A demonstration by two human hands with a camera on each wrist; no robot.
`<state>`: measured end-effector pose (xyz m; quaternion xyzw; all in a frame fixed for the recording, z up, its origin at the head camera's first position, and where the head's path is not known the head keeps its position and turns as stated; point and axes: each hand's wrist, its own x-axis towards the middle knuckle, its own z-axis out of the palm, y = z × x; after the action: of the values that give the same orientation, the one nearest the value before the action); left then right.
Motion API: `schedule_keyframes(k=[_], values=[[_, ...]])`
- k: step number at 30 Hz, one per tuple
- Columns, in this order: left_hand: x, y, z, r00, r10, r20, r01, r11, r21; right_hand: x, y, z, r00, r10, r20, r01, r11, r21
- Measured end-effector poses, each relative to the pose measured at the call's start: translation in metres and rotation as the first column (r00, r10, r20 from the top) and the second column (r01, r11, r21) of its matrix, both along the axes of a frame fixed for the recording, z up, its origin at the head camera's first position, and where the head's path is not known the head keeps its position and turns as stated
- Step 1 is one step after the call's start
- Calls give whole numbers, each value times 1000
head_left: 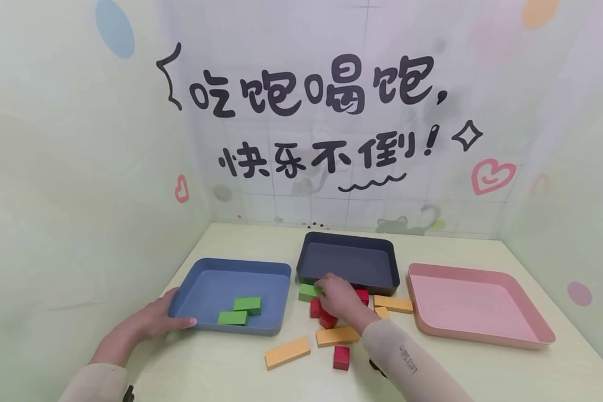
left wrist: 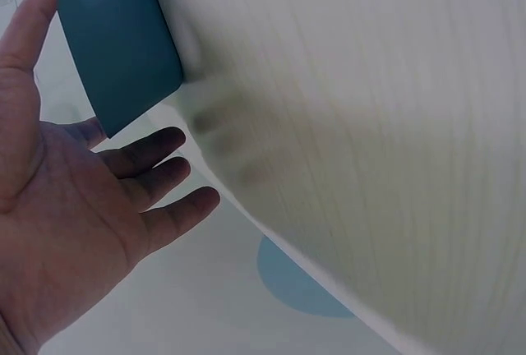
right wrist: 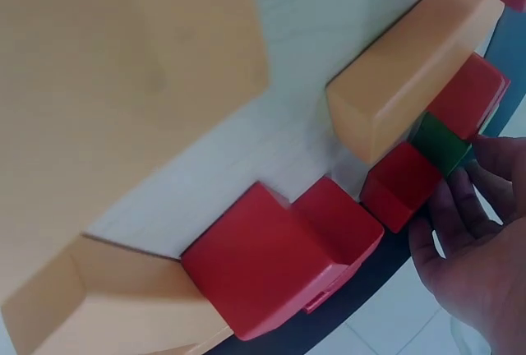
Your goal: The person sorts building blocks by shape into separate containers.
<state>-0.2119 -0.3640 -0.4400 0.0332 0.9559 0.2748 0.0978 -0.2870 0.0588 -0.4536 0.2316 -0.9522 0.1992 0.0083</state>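
Note:
In the head view, my left hand (head_left: pixel 156 319) is at the left front corner of the blue tray (head_left: pixel 186 282), thumb against its rim. The left wrist view shows that hand (left wrist: pixel 90 182) with fingers mostly straight beside the tray corner (left wrist: pixel 123 51). Two green blocks (head_left: pixel 247 305) lie inside this tray. My right hand (head_left: pixel 339 298) reaches over the pile before the dark tray and pinches a green block (head_left: pixel 307 292) at its end. In the right wrist view, its curled fingers meet the green block (right wrist: pixel 441 143) among red blocks (right wrist: pixel 401 184). The hand partly hides the pile.
The dark tray (head_left: pixel 304 262) stands at the back middle and a pink tray (head_left: pixel 482 338) at the right. Orange blocks (head_left: pixel 287 353) and a red block (head_left: pixel 341 358) lie on the table in front. Another orange block (head_left: pixel 393 304) lies near the pink tray.

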Motion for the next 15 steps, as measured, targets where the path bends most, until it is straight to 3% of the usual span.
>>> schedule_keyframes(k=[15], values=[[1,1,1,1000,1,-6,-1,1000,11,-3,-4,5,997,-9,73,8,1000,12]])
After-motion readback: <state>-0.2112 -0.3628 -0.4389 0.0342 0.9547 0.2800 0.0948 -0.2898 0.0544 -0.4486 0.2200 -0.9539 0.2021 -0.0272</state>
